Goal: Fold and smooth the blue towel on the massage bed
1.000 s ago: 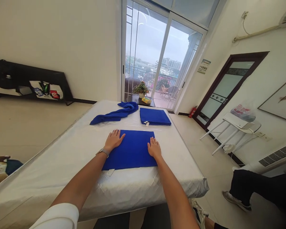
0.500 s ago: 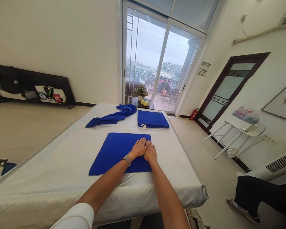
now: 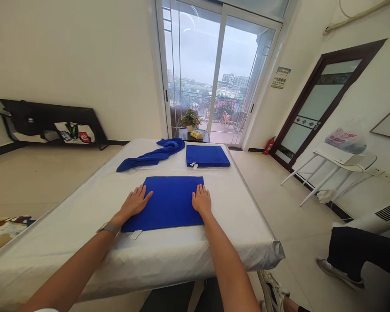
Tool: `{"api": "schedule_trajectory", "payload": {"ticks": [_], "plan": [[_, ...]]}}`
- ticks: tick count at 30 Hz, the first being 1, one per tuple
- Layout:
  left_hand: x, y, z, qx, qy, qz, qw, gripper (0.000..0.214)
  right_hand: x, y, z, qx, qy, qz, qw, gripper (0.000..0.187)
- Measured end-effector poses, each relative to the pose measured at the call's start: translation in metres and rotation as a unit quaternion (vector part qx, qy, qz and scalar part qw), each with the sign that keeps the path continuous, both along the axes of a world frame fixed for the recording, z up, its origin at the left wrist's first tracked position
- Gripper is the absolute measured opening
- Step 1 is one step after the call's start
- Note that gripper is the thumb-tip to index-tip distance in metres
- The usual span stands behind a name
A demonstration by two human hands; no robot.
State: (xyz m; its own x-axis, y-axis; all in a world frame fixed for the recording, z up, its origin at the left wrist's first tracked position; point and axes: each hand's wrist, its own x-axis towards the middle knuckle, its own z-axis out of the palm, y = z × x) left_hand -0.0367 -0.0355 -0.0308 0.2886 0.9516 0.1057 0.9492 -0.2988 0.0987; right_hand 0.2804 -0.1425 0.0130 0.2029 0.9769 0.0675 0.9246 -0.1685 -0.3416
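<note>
blue towel (image 3: 162, 203) lies crosswise between flat open left hand (image 3: 134, 202) and right hand (image 3: 201, 200)

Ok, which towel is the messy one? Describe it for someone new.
From the glass balcony door, drop to the white-covered table before it. At its far left lies a blue towel bunched into a long twisted strip. The blue towel beside it and the one nearer lie flat and folded.

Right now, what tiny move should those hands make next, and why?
Probably fold the flat, bright blue towel in half: the left hand and right hand rest at its side edges, and the neatly folded blue towel beyond it looks thicker.
</note>
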Motion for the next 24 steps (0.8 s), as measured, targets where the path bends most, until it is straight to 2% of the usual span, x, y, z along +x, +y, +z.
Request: {"api": "schedule_trajectory", "payload": {"ticks": [3,8,14,17,19,22,24], "plan": [[-0.009,-0.013,0.005,0.003,-0.007,0.013,1.0,0.085,-0.001,-0.003,0.004,0.016,-0.004,0.001,1.0,0.062],[0.004,-0.025,0.014,0.03,-0.023,0.015,0.999,0.089,-0.002,-0.012,0.012,0.075,-0.032,0.008,0.997,0.057],[0.009,-0.038,0.026,0.101,-0.041,0.006,0.994,0.087,-0.003,-0.042,0.009,0.011,-0.057,0.016,0.998,0.059],[0.012,-0.044,0.034,0.152,-0.065,-0.036,0.986,0.082,-0.004,-0.059,0.004,-0.012,-0.057,0.028,0.998,0.063],[0.016,-0.047,0.038,0.156,-0.077,-0.073,0.982,0.08,-0.005,-0.066,0.0,-0.026,-0.057,0.029,0.998,0.064],[0.034,-0.053,0.04,0.105,-0.075,-0.149,0.98,0.078,-0.007,-0.069,-0.002,-0.033,-0.057,0.026,0.997,0.065],[0.061,-0.062,0.04,0.071,-0.067,-0.211,0.972,0.076,-0.008,-0.069,-0.001,-0.033,-0.053,0.026,0.998,0.065]]}}
